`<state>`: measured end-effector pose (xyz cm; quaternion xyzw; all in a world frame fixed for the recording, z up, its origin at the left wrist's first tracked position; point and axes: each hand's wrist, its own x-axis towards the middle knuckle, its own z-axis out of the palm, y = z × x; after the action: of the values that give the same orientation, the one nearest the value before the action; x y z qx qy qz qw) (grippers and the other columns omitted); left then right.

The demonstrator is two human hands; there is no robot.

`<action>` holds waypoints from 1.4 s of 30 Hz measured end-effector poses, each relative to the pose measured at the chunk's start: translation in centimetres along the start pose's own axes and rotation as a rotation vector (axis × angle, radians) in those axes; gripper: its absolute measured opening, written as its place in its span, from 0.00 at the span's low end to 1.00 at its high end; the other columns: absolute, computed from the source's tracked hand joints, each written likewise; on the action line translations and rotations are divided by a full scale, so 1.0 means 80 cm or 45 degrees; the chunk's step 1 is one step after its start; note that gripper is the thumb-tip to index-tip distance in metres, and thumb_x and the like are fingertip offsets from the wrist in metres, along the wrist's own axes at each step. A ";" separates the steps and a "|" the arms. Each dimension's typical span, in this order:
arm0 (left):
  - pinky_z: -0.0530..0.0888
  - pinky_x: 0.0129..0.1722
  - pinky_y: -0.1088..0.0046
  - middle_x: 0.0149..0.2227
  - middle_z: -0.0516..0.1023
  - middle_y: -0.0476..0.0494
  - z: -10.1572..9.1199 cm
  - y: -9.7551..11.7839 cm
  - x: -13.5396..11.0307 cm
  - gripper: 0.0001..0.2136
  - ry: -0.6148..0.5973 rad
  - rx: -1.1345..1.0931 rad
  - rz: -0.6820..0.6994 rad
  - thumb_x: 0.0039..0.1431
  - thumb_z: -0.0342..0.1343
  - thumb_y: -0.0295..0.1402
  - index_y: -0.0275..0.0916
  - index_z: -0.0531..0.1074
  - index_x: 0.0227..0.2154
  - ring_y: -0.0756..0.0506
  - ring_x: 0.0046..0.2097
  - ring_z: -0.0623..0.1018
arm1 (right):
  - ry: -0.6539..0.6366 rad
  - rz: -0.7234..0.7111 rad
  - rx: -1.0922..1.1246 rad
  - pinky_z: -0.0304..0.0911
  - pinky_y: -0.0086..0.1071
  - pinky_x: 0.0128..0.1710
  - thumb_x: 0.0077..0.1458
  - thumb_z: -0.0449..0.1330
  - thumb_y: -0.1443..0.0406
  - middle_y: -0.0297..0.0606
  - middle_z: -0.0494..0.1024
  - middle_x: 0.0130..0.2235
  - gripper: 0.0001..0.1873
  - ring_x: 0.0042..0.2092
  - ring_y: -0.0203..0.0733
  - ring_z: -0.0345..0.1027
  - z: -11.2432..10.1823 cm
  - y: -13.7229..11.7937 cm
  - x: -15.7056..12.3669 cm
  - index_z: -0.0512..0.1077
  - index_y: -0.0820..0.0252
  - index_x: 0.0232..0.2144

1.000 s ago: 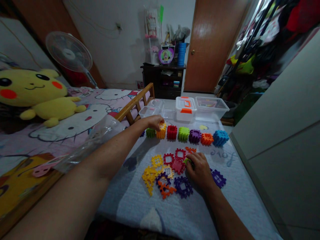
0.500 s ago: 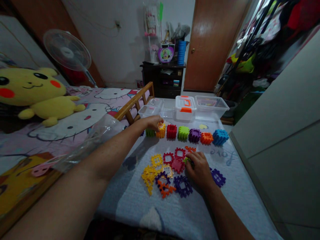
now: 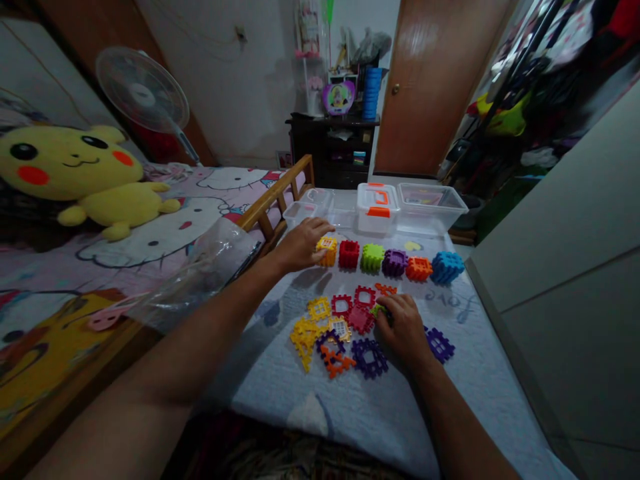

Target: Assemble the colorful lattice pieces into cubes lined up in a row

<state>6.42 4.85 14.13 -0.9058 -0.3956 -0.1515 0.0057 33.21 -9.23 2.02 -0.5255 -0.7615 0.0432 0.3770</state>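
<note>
My left hand [image 3: 304, 244] is at the left end of a row of stacked plastic building tiles. Its thumb and fingers reach around the stack of yellow tiles [image 3: 327, 253], thumb on the near side. Over the loose tiles, my right hand [image 3: 403, 327] is curled, with a small green tile [image 3: 377, 311] showing at its fingertips. Left of that hand lie red tiles [image 3: 361, 320], yellow tiles [image 3: 304, 339], orange tiles [image 3: 337, 363] and a purple tile [image 3: 370, 359]. Another purple tile [image 3: 439, 345] rests to its right.
Stacks of red [image 3: 349, 255], green [image 3: 373, 258], purple [image 3: 395, 263], orange [image 3: 419, 269] and blue tiles [image 3: 447, 268] continue the row. Behind stand a lidded clear box [image 3: 377, 217] and an open clear bin [image 3: 433, 213]. A wooden bed rail [image 3: 275, 193] borders the left.
My left hand has shifted from the top of the yellow stack to its left side, now covering the green stack there. My right hand stays about in place. The view has tilted slightly.
</note>
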 end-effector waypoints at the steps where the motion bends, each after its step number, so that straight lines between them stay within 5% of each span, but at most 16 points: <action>1: 0.64 0.62 0.62 0.56 0.73 0.37 0.001 0.010 -0.017 0.18 0.018 -0.017 -0.020 0.58 0.56 0.27 0.36 0.70 0.53 0.41 0.59 0.71 | 0.000 -0.003 0.000 0.61 0.42 0.46 0.57 0.56 0.71 0.44 0.79 0.39 0.10 0.43 0.49 0.66 0.000 0.000 0.000 0.76 0.60 0.39; 8: 0.69 0.58 0.64 0.51 0.77 0.37 0.055 0.052 -0.117 0.13 -0.310 -0.151 -0.233 0.62 0.55 0.31 0.36 0.73 0.49 0.40 0.55 0.74 | -0.028 0.001 -0.029 0.61 0.42 0.46 0.55 0.56 0.71 0.44 0.80 0.39 0.10 0.42 0.49 0.66 0.002 0.003 0.001 0.76 0.59 0.38; 14: 0.72 0.50 0.68 0.49 0.77 0.37 0.083 0.061 -0.126 0.23 -0.496 -0.225 -0.496 0.55 0.63 0.36 0.35 0.71 0.54 0.41 0.49 0.77 | -0.025 0.005 -0.040 0.60 0.42 0.46 0.55 0.56 0.71 0.43 0.80 0.39 0.11 0.42 0.49 0.66 0.004 0.006 0.001 0.76 0.58 0.38; 17: 0.71 0.44 0.71 0.45 0.77 0.41 0.086 0.059 -0.121 0.24 -0.493 -0.334 -0.582 0.49 0.67 0.34 0.37 0.72 0.50 0.43 0.44 0.78 | -0.029 0.014 -0.034 0.61 0.42 0.46 0.56 0.56 0.70 0.43 0.80 0.39 0.10 0.42 0.49 0.66 0.004 0.008 0.000 0.76 0.59 0.38; 21: 0.69 0.37 0.73 0.35 0.76 0.47 0.078 0.056 -0.118 0.12 -0.446 -0.424 -0.576 0.49 0.64 0.29 0.38 0.75 0.38 0.45 0.38 0.76 | -0.037 0.013 -0.038 0.61 0.42 0.45 0.57 0.56 0.69 0.44 0.80 0.38 0.10 0.41 0.49 0.66 0.004 0.009 0.000 0.76 0.59 0.38; 24: 0.68 0.37 0.72 0.34 0.75 0.47 0.070 0.056 -0.117 0.04 -0.273 -0.378 -0.563 0.53 0.59 0.26 0.39 0.72 0.33 0.46 0.37 0.74 | -0.036 0.003 -0.041 0.60 0.42 0.45 0.57 0.55 0.70 0.43 0.80 0.38 0.10 0.41 0.49 0.66 0.004 0.008 0.001 0.76 0.58 0.37; 28: 0.69 0.42 0.69 0.39 0.74 0.44 0.075 0.060 -0.118 0.06 -0.055 -0.125 -0.558 0.56 0.54 0.23 0.40 0.71 0.34 0.44 0.42 0.74 | -0.027 -0.005 -0.044 0.60 0.42 0.45 0.56 0.55 0.70 0.43 0.79 0.38 0.10 0.41 0.49 0.66 0.003 0.006 0.002 0.76 0.59 0.37; 32: 0.70 0.44 0.67 0.42 0.74 0.41 0.090 0.063 -0.124 0.04 -0.173 -0.015 -0.527 0.59 0.56 0.29 0.41 0.71 0.37 0.41 0.46 0.73 | -0.042 0.011 -0.036 0.60 0.42 0.45 0.56 0.55 0.70 0.43 0.79 0.38 0.10 0.41 0.49 0.66 0.002 0.006 0.001 0.76 0.58 0.37; 36: 0.71 0.48 0.64 0.44 0.75 0.41 0.090 0.057 -0.131 0.13 -0.330 -0.131 -0.448 0.58 0.62 0.40 0.39 0.72 0.42 0.40 0.48 0.73 | -0.046 0.021 -0.029 0.60 0.42 0.45 0.56 0.55 0.69 0.43 0.79 0.38 0.10 0.41 0.49 0.65 0.002 0.006 0.001 0.76 0.58 0.37; 42: 0.70 0.53 0.64 0.46 0.76 0.40 0.069 0.087 -0.135 0.10 -0.253 -0.227 -0.405 0.64 0.55 0.37 0.39 0.74 0.44 0.41 0.50 0.74 | -0.072 0.002 -0.022 0.60 0.42 0.46 0.56 0.55 0.70 0.42 0.79 0.38 0.10 0.41 0.49 0.66 0.003 0.006 0.002 0.75 0.58 0.37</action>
<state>5.99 -6.95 6.61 -0.8393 -0.5173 -0.0948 -0.1377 33.43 -8.82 1.68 -0.5280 -0.7718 0.0518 0.3505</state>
